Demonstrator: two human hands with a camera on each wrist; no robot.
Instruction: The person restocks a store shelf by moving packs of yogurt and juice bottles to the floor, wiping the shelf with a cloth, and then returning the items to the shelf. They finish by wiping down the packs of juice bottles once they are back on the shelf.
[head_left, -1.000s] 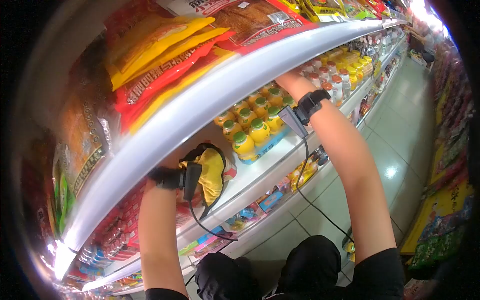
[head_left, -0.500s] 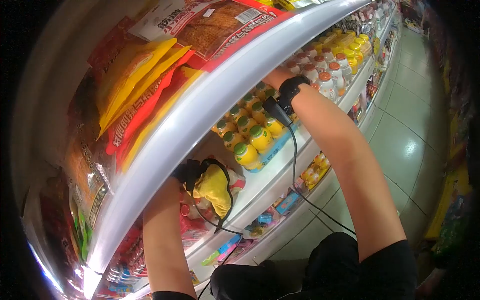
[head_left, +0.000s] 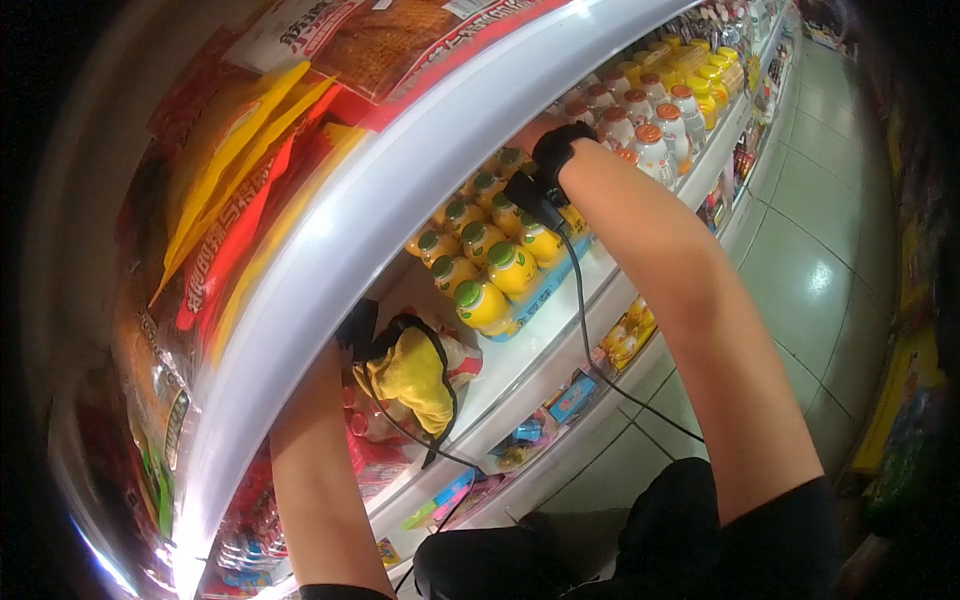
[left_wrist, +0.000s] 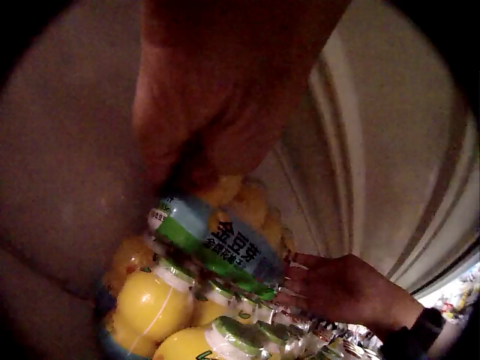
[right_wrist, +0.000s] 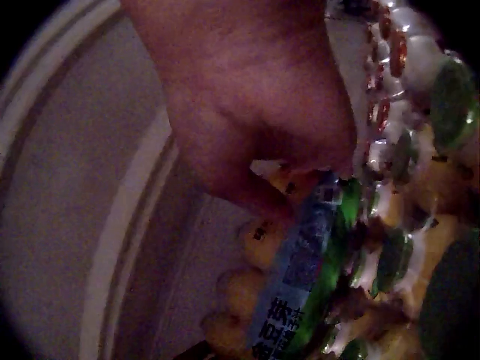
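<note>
A pack of yellow bottles with a blue-and-green label (left_wrist: 238, 244) lies under the upper shelf, behind green-capped bottles (left_wrist: 154, 300). My left hand (left_wrist: 217, 112) grips one end of it in the left wrist view, its fingertips in shadow. At the opposite end, my right hand (right_wrist: 262, 112) pinches the label strip's edge (right_wrist: 307, 247) between thumb and fingers. The head view shows only a little of the right hand (head_left: 540, 130) beyond its wrist strap; the shelf lip hides the left one. Front bottles (head_left: 482, 305) sit in a blue tray on the white shelf.
The white shelf lip (head_left: 330, 265) arches over both wrists, with snack bags (head_left: 235, 170) above it. A yellow cloth item with black edging (head_left: 410, 380) is beside my left wrist. Orange-capped bottles (head_left: 655, 150) stand by my right forearm. Cables (head_left: 585, 330) trail from the wrist cameras.
Both wrists have shifted left in the head view, and the left one has gone deeper behind the shelf lip. The view itself has also moved.
</note>
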